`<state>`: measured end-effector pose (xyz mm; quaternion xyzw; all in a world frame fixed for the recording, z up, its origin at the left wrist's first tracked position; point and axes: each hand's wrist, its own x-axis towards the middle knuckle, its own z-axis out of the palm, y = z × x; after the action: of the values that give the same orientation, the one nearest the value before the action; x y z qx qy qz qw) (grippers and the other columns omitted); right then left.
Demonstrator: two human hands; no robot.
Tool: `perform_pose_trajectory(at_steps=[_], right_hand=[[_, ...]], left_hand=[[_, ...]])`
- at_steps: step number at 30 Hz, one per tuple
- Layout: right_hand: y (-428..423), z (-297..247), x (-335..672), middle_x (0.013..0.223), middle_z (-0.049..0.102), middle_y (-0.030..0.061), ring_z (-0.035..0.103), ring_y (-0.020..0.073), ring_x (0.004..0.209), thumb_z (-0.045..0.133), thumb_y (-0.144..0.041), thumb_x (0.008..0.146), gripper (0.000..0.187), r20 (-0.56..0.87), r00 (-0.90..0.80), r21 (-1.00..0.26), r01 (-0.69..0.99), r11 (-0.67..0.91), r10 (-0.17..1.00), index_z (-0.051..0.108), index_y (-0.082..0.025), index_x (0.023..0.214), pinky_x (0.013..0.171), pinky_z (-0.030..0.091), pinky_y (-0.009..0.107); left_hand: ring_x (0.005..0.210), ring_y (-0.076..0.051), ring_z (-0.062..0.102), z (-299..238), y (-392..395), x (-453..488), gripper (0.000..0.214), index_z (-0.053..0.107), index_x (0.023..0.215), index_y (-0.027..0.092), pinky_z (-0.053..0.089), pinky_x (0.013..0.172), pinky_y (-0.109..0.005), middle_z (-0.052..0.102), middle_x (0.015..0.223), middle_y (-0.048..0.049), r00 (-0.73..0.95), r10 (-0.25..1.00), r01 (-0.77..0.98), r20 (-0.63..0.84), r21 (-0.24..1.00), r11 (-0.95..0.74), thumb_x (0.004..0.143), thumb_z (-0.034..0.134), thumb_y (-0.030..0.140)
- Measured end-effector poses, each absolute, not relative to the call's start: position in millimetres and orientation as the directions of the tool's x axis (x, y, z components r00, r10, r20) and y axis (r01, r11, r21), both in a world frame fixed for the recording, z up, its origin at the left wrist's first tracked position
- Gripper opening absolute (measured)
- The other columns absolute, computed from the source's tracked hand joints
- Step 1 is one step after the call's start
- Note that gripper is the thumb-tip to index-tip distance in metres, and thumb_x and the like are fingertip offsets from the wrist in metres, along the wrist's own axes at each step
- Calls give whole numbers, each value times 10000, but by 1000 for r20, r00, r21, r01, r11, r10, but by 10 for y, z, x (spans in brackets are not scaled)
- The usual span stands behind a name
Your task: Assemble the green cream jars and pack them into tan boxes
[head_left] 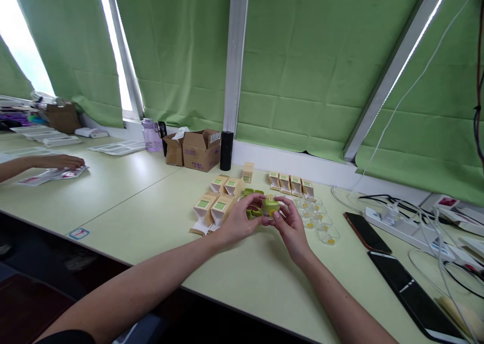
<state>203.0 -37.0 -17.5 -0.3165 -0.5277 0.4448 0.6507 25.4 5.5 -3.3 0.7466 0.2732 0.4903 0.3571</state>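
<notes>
A small green case with a clear lower part (269, 207) is held up between my two hands over the table. The fingers of my left hand (245, 215) close on its left side, and those of my right hand (291, 226) pinch its right side. Behind my left hand lie several more green pieces (254, 191), partly hidden by the fingers. Clear plastic covers with yellow dots (319, 218) lie in rows right of my right hand. Left of my left hand stand several open kraft boxes with green labels (204, 204).
More small boxes (291, 184) line the back, near a black tumbler (226, 151) and cardboard cartons (201, 150). Two phones (367, 232) and a power strip with cables (401, 230) lie at right. At far left, a co-worker's hand (64, 161) touches flat packets.
</notes>
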Motion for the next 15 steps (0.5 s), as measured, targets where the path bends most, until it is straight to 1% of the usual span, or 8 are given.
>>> perform_pose_trajectory(at_steps=[3, 8, 11, 15], right_hand=[[-372, -168, 2023, 1038, 694, 20, 721, 212, 918, 869, -514, 839, 478, 390, 58, -881, -266, 391, 919, 657, -322, 1222, 789, 671, 388], [-375, -146, 2036, 1024, 721, 22, 744, 221, 899, 878, -520, 832, 476, 376, 26, -881, -299, 366, 926, 662, -312, 1202, 819, 666, 417], [-384, -130, 2042, 1027, 739, 22, 755, 224, 905, 888, -506, 829, 472, 368, 16, -879, -319, 354, 930, 664, -302, 1191, 833, 658, 412], [-397, -127, 2028, 977, 756, 1, 762, 201, 861, 901, -455, 832, 469, 334, 0, -856, -418, 303, 943, 666, -305, 1210, 841, 650, 385]], left_hand=[[1087, -246, 728, -34, 35, 260, 528, 648, 1298, 209, 624, 977, -411, 734, 1237, -97, 362, 755, 73, 546, 791, -607, 826, 881, 244], [1074, -234, 722, -44, 35, 261, 470, 670, 1287, 222, 633, 976, -411, 734, 1217, -80, 344, 750, 99, 565, 772, -627, 846, 828, 185], [1075, -233, 715, -34, 36, 255, 472, 691, 1272, 230, 630, 992, -419, 733, 1224, -76, 344, 748, 109, 568, 767, -633, 828, 834, 163], [1076, -233, 713, -11, 21, 250, 478, 708, 1256, 239, 623, 1005, -426, 737, 1228, -71, 313, 761, 130, 569, 768, -628, 807, 841, 145]])
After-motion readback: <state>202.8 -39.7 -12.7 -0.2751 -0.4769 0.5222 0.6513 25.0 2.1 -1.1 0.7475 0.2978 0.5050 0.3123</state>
